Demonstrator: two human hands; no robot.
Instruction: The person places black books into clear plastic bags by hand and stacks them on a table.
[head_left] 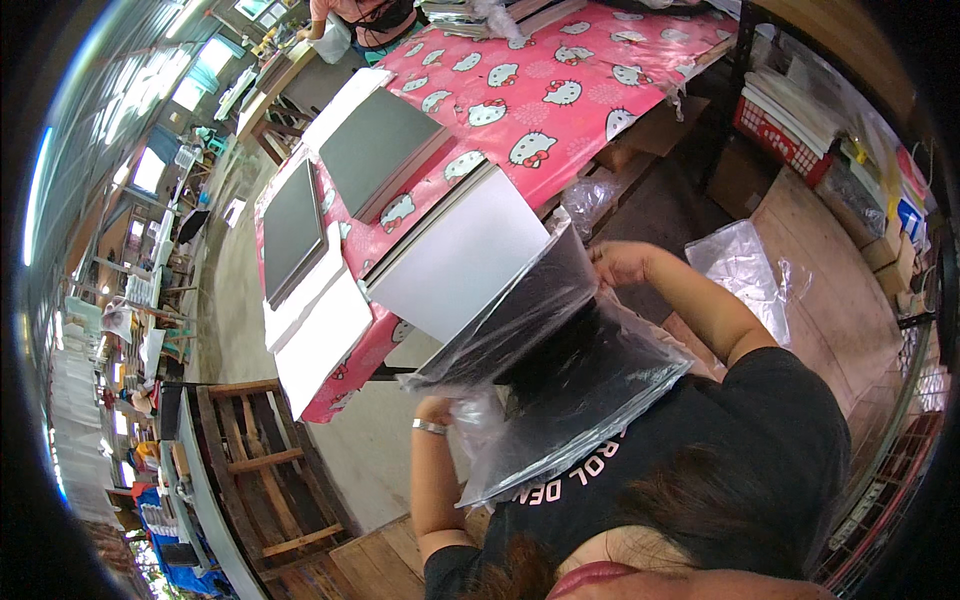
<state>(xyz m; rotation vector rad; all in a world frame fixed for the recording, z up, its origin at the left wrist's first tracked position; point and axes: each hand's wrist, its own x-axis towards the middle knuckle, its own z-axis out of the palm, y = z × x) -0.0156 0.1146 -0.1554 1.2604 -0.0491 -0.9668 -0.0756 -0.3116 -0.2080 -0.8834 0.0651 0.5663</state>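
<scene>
A large clear plastic bag (pixel 600 385) stretches between my two hands in front of my chest. My right hand (pixel 622 264) is closed on its far right edge, fingers bent. On the left side, my left hand (pixel 436 409), with a band at the wrist, grips the bag's edge; its fingers are partly hidden by the film. Just beyond the bag, a flat white-faced stack with a dark edge (pixel 460 260) lies on the table and juts over its near side. The bag's upper edge overlaps the stack's near edge; I cannot tell whether any of it is inside.
The table wears a pink patterned cloth (pixel 540 110). On it are a thick dark-topped stack (pixel 380 145), a thinner dark panel (pixel 293 232) and white sheets (pixel 320 310). A wooden pallet (pixel 265 465) stands lower left. Loose plastic (pixel 740 270) and a red basket (pixel 780 135) are at right. Another person (pixel 370 20) stands beyond.
</scene>
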